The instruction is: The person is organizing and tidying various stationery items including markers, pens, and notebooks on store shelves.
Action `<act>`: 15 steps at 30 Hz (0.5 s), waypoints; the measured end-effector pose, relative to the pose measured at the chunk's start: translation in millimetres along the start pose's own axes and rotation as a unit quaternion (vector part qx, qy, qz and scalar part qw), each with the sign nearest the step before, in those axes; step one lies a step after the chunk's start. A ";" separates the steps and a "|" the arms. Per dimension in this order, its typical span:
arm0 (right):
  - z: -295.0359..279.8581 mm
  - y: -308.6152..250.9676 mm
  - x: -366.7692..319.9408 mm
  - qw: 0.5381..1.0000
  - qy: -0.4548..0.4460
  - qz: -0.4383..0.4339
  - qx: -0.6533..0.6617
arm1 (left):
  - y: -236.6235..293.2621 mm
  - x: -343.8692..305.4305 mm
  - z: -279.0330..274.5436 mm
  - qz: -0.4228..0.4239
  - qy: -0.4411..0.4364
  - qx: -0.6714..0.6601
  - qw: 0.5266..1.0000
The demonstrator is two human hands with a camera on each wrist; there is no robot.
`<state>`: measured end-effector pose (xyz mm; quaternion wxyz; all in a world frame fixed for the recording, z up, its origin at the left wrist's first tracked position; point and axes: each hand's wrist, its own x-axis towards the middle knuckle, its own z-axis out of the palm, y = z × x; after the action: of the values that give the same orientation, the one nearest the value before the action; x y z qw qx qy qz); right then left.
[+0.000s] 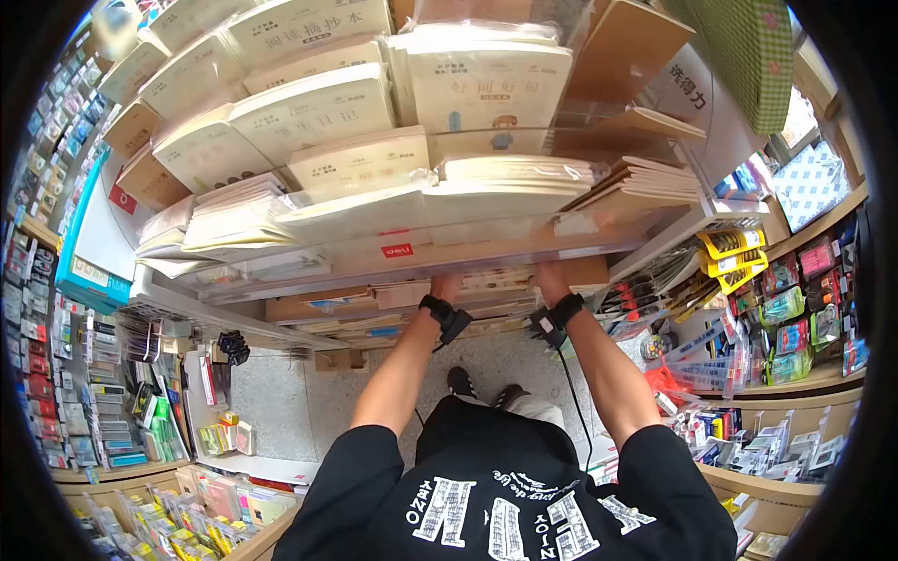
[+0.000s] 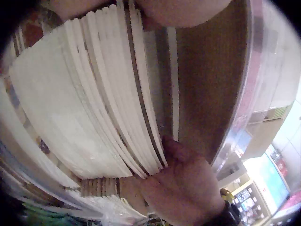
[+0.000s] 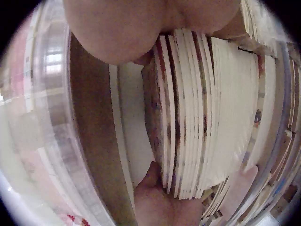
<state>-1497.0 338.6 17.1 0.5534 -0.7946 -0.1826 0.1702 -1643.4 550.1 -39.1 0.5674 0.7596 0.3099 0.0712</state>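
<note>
Between my two hands is a thick stack of thin notebooks [image 2: 113,94] with cream page edges, standing on a lower shelf tier. My left hand [image 1: 447,284] grips one end of the stack and shows large at the top of the left wrist view. The right hand [image 1: 552,278] holds the opposite end; in the left wrist view its thumb lies along the outermost notebook, with the other fingers hidden behind the stack. From the right wrist view, the notebooks [image 3: 188,117] stand slightly fanned beside a brown board [image 3: 91,127]. In the head view a shelf lip partly covers both hands.
Above the hands, a display rack holds rows of cream notebooks [image 1: 491,89] behind a clear front strip with a red label [image 1: 397,250]. Yellow packets [image 1: 734,257] hang at the right. Stationery shelves curve around both sides, and tiled floor [image 1: 271,393] shows below.
</note>
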 end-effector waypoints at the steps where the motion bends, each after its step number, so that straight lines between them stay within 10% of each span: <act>1: -3.8 -15.7 -9.0 0.999 0.004 0.054 0.004 | 40.3 -20.5 -26.2 0.017 -0.028 0.031 0.999; 2: -10.5 -65.5 -26.0 0.983 -0.041 0.153 0.098 | 44.2 -27.4 -26.8 0.014 -0.028 0.029 0.999; 7: -28.0 -65.2 -69.6 0.985 -0.081 0.077 0.131 | 73.8 -89.8 -7.7 -0.052 0.080 -0.337 0.937; 15: -62.3 -75.8 -104.5 0.941 -0.113 0.201 0.247 | 97.8 -161.7 -26.3 0.026 0.056 -0.286 0.956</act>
<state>-1566.8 262.0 116.1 0.6621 -0.6290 -0.0326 0.4060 -1746.3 466.3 98.0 0.7407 0.5680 0.2882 0.2137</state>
